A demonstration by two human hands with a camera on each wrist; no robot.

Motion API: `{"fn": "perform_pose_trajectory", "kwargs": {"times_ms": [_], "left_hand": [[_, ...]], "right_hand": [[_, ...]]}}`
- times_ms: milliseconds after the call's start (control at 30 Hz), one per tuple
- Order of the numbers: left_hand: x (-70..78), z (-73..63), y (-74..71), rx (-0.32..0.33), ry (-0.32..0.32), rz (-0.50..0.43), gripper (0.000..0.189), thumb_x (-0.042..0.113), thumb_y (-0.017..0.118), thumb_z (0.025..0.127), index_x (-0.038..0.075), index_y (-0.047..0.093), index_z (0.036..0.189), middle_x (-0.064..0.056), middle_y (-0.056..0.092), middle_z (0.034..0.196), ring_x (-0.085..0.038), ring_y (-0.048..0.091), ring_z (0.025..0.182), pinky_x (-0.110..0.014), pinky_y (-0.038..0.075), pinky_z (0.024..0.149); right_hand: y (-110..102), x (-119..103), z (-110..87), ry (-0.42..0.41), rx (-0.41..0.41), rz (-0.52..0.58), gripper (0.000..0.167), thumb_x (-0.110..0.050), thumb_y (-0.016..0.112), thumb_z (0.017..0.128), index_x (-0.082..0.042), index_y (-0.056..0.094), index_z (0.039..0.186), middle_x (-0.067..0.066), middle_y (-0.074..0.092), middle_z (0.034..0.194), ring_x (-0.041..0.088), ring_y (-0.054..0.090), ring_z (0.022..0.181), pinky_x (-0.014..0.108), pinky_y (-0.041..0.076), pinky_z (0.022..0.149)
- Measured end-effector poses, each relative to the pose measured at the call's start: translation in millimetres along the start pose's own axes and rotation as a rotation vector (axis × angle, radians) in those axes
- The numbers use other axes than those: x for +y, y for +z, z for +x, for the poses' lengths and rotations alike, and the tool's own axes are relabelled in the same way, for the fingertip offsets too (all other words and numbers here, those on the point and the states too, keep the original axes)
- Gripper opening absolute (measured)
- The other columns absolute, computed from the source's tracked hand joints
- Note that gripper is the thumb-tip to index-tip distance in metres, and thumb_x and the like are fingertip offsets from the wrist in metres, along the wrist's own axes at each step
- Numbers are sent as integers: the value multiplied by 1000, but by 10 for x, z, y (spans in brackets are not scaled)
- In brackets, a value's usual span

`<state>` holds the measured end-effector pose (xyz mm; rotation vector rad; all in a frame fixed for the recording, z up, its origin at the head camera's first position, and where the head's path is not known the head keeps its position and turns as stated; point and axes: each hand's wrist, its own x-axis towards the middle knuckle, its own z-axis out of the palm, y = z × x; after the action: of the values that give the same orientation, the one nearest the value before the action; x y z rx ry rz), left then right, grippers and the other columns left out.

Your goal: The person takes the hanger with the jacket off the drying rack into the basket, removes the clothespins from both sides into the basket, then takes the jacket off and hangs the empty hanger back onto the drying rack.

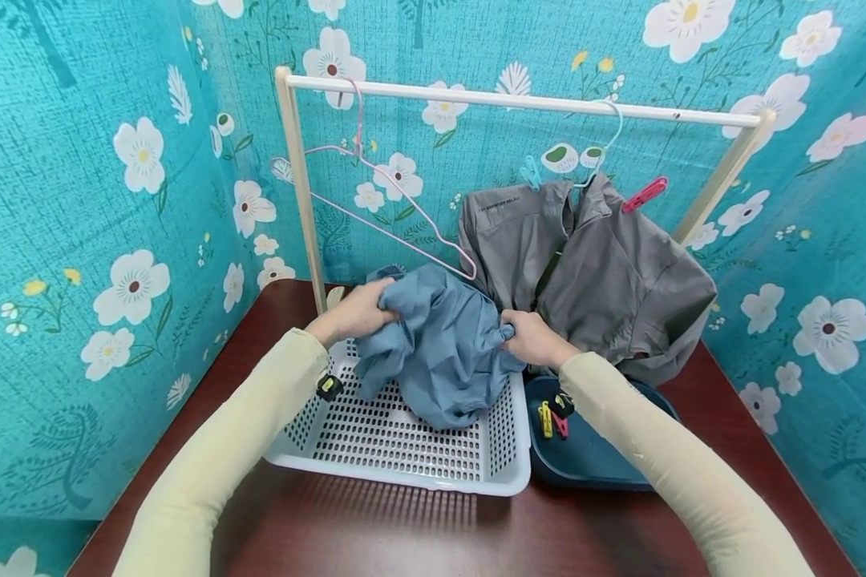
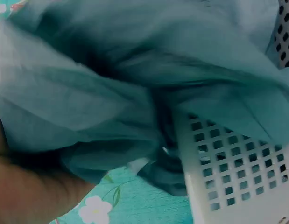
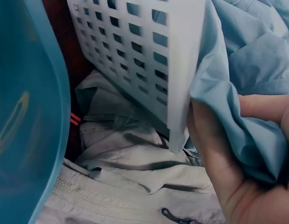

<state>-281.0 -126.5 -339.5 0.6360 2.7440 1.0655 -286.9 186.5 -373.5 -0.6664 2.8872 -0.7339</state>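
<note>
A crumpled blue garment hangs bunched between my hands, its lower folds inside the white perforated basket. My left hand grips its upper left part near the basket's back edge; in the left wrist view, folds of cloth hide those fingers. With thumb and fingers my right hand pinches a gathered bit at the right side. The right wrist view shows this cloth beside the basket's rim. Just behind the garment, a pink hanger hangs bare from the rack's bar.
To the right, a grey jacket hangs on a light blue hanger, with a blue clothespin and a red clothespin at its shoulders. Below it, a dark blue tray holds a yellow clothespin and a red one.
</note>
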Motion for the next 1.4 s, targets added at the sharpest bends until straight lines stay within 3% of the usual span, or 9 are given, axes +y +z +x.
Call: {"fn": "perform_pose_trajectory", "kwargs": {"times_ms": [167,433,633,733,833,933,1033,1200,1400], "left_hand": [[-42,-42,162,-218,97,144,15,10,59,94,10,55,109,-9,60,110,-26,55,109,-40,42,92],[-96,8,496,-341,92,309,16,9,61,92,10,59,108,-5,62,102,-26,57,106,-38,43,92],[-120,-18,625,-468,-20,323,36,21,63,92,9,54,125,-10,57,122,-27,51,117,-39,40,96],[-76,-52,493,-546,-104,271,59,33,64,91,8,43,140,-12,46,138,-27,42,127,-39,35,101],[-21,-60,270,-501,-151,279,65,42,63,90,6,43,140,-12,46,138,-27,44,125,-41,38,98],[10,-26,75,-359,-198,328,72,48,63,88,4,42,141,-18,43,138,-32,44,124,-46,40,95],[-6,38,-16,-263,-286,359,86,53,64,85,9,28,149,-24,28,146,-41,30,132,-53,35,98],[-148,192,-10,-278,-389,277,101,53,63,85,10,3,153,-27,5,153,-44,6,139,-57,24,104],[-327,349,67,-266,-372,232,95,40,67,87,14,5,153,-25,9,153,-41,20,137,-54,30,101]], "right_hand": [[-30,-64,-44,-9,17,37,28,-5,60,89,-10,37,74,0,27,64,18,38,57,33,34,59],[-1,-309,-141,-176,-25,29,33,-8,65,89,-13,37,72,-2,29,64,14,36,56,30,34,58],[92,-350,-142,-170,-371,-82,18,-17,69,88,-8,53,90,1,46,78,15,47,71,31,39,66],[19,-344,-143,-119,-521,-55,39,-33,67,90,-7,58,118,3,58,105,16,57,90,32,45,77],[-114,-323,-104,-107,-507,4,42,-41,60,92,-11,61,122,3,61,116,16,59,98,34,47,81],[-232,-295,-12,-107,-391,20,29,-38,57,95,-12,67,104,3,64,99,19,60,83,36,47,72],[-283,-250,118,-72,-274,-6,30,-32,61,93,-5,61,105,13,60,104,28,57,86,40,45,74],[-251,-186,337,47,-239,18,73,-34,67,88,-2,32,143,25,37,139,38,40,125,50,37,95],[-169,-162,481,141,-335,161,97,-32,71,85,-9,6,153,24,15,152,39,44,122,46,42,93]]}}
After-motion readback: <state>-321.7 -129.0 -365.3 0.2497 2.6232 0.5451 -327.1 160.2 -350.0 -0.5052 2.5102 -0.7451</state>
